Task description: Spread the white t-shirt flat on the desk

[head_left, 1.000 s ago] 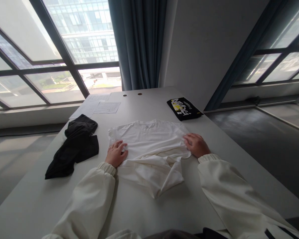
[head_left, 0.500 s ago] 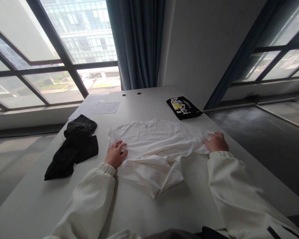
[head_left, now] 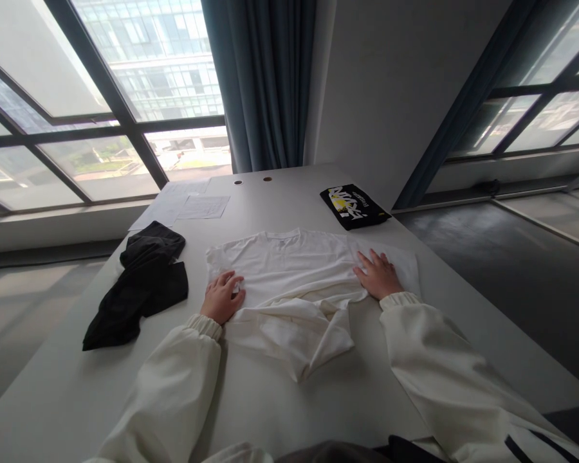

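A white T-shirt (head_left: 289, 273) lies spread on the table, its neckline toward the far side. The lower part is bunched and creased, ending in a point toward me. My left hand (head_left: 222, 297) rests on the shirt's left side below the sleeve, fingers slightly spread. On the right, my right hand (head_left: 379, 275) lies on the shirt near the base of the right sleeve, its fingers spread out. The right sleeve stretches flat beyond that hand. Both hands are open, pressed on the fabric.
A crumpled black garment (head_left: 147, 283) lies left of the shirt. Sheets of paper (head_left: 202, 207) are at the far left of the white table (head_left: 289, 411). A folded black cloth with white and yellow print (head_left: 354, 207) sits at the far right, near the edge.
My right hand has moved left from the outer end of the right sleeve to near its base, and its fingers have spread. My left hand stays in place.
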Motion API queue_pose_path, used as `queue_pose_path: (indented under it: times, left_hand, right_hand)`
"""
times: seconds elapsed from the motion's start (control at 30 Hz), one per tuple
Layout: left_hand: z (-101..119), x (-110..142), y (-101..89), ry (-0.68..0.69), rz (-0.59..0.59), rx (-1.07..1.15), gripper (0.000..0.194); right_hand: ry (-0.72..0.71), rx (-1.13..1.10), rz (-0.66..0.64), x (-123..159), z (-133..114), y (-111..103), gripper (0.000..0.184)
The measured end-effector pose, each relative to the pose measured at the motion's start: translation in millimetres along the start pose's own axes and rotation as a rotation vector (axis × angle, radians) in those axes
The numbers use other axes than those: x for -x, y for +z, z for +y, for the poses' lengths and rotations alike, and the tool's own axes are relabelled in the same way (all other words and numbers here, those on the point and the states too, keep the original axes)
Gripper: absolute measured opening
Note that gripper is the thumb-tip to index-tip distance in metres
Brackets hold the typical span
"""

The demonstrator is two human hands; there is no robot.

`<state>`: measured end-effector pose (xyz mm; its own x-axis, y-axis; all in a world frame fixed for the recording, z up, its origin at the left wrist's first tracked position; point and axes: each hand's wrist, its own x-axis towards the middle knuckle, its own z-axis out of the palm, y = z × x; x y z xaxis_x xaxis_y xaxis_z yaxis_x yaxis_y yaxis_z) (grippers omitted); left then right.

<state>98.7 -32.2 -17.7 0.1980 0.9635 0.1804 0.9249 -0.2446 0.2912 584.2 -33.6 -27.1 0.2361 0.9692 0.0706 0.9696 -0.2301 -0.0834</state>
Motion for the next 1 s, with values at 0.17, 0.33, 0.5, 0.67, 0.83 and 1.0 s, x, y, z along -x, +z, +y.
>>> queue_pose_path:
  times: [0.17,0.33,0.5,0.67,0.83,1.0]
  left_hand:
    - [6,1,-5.7,-0.026,-0.024,-0.026,0.041]
    - [21,4,-12.7,-0.203,-0.052,-0.113,0.045]
    - [20,4,-8.1,-0.406,0.003,-0.174,0.066]
    - [15,6,5.5,-0.292,0.029,-0.150,0.067]
    - [36,17,8.6,-0.164,0.056,-0.158,0.052]
    - [55,22,-9.8,-0.104,0.106,-0.003,0.051]
  right_hand:
    - [0.007,-0.003,-0.121,-10,13,8,0.068]
    - [0.050,0.011,-0.124,-25,33,11,0.070]
    - [0.100,-0.023,-0.102,-46,49,17,0.072]
    - [0.116,-0.068,-0.056,-59,57,17,0.072]
    - [0.118,-0.100,-0.063,-74,73,8,0.069]
    - [0.107,-0.061,-0.092,-82,96,-2,0.068]
